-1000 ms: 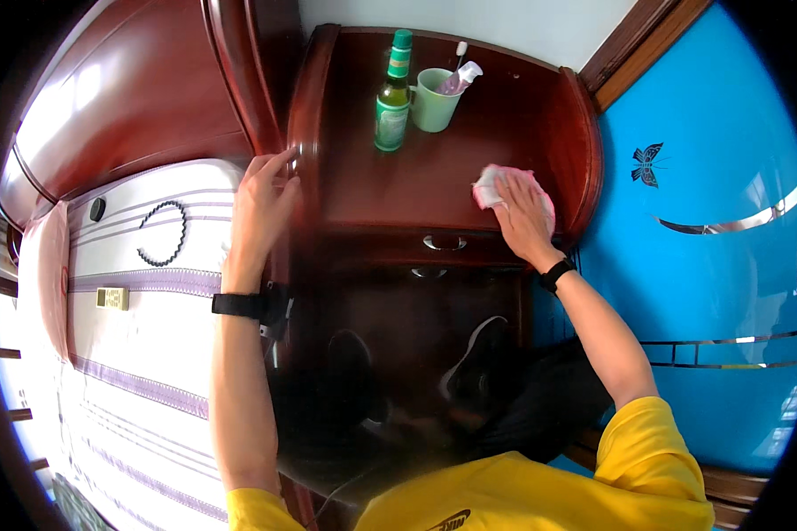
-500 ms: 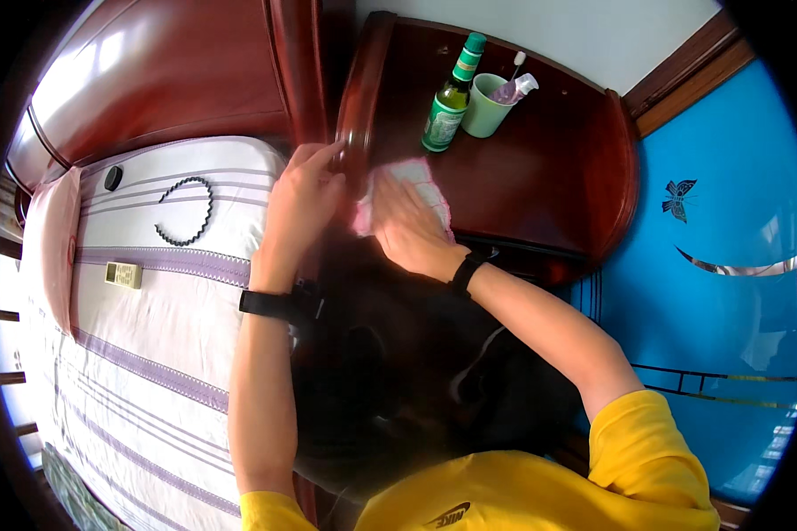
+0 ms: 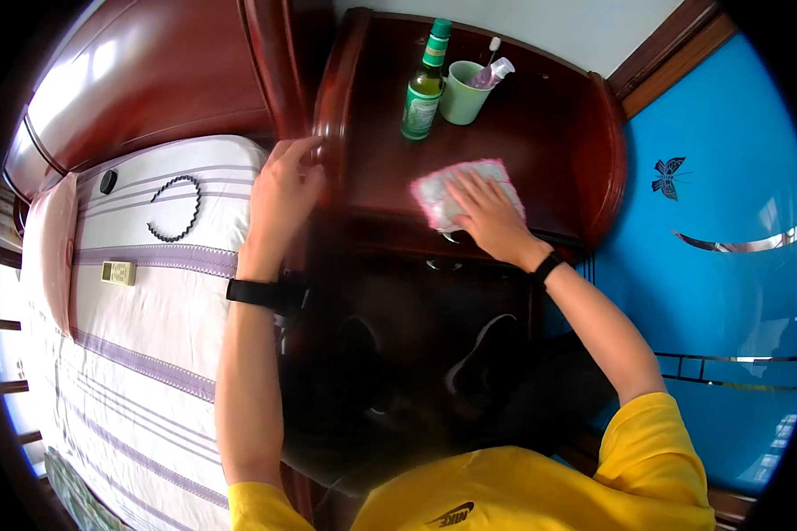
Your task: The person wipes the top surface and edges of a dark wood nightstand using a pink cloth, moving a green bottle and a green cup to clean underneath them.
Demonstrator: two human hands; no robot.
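Note:
My right hand (image 3: pixel 487 212) lies flat, fingers stretched out, on a white cleaning cloth (image 3: pixel 436 196) with a pink edge. The cloth rests on the front part of a dark red wooden nightstand (image 3: pixel 381 168). At the nightstand's raised left side, my left hand (image 3: pixel 285 188) holds nothing; its forefinger reaches to the wood and the thumb stands apart. Behind the cloth, a green glass bottle (image 3: pixel 423 93) stands upright beside a pale green cup (image 3: pixel 462 102). A toothbrush (image 3: pixel 494 46) and a toothpaste tube (image 3: pixel 491 75) lean in the cup.
To the left is a bed (image 3: pixel 150 327) with a white and purple striped sheet. On it lie a black wavy headband (image 3: pixel 198 208), a small remote control (image 3: pixel 119 273) and a round black object (image 3: pixel 108 182). A blue glossy panel (image 3: pixel 726 265) stands at the right.
My right hand has slid the cloth rightward across the nightstand, away from its left side. My left hand has stayed by the raised edge. The view has shifted slightly.

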